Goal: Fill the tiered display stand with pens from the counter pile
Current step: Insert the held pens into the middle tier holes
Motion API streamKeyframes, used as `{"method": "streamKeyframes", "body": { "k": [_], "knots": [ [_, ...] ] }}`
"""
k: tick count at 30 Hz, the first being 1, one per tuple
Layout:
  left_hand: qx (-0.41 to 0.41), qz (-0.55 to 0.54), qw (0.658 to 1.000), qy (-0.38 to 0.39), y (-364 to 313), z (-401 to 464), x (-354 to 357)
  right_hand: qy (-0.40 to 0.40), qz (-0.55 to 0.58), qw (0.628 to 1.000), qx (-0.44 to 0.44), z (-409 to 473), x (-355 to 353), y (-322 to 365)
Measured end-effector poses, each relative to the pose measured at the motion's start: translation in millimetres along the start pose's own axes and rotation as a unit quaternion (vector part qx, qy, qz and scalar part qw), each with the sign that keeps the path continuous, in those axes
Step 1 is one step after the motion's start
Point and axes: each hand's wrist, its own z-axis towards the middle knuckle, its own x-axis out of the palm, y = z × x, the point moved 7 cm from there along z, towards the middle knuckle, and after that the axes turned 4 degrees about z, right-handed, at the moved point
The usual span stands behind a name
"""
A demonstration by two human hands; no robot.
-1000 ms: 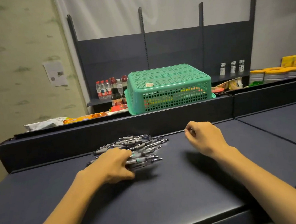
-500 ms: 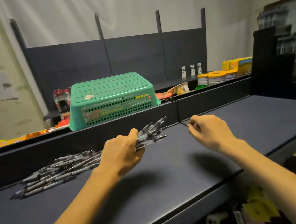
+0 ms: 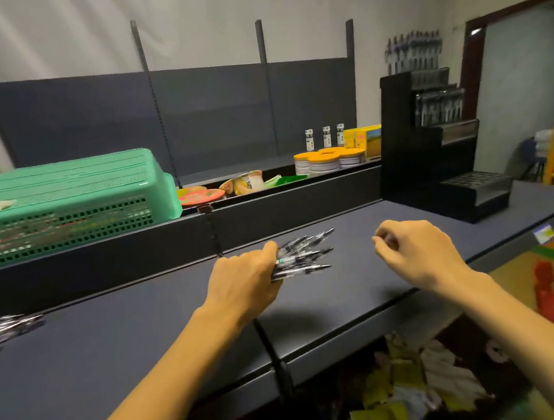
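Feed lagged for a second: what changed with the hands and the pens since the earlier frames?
The left hand gripped a bundle of pens from the pile, lifted it and carried it right, toward the tiered display stand. The right hand stayed loosely curled and seemingly empty; the green basket did not move.

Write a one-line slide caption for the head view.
Left hand grips a bundle of pens above the counter, heading toward the tiered display stand; right hand loosely curled, empty.
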Motion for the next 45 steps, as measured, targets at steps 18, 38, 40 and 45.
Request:
{"method": "streamKeyframes", "body": {
  "k": [18, 38, 40, 45],
  "knots": [
    [0.025, -0.009, 0.999, -0.044, -187.9, 216.9, 123.5, -0.027, 0.024, 0.999, -0.032, 98.1, -55.1, -239.4],
    [-0.084, 0.071, 0.992, -0.063, -299.6, 345.6, 165.6, 0.081, 0.418, 0.894, -0.142, 229.1, -77.2, -390.9],
    [-0.098, 0.076, 0.990, -0.062, -300.3, 347.8, 159.3, 0.103, 0.452, 0.873, -0.149, 237.4, -77.0, -390.3],
    [-0.088, 0.112, 0.988, -0.051, -294.2, 360.3, 140.5, 0.141, 0.557, 0.803, -0.155, 248.4, -73.1, -379.1]
  ]
}}
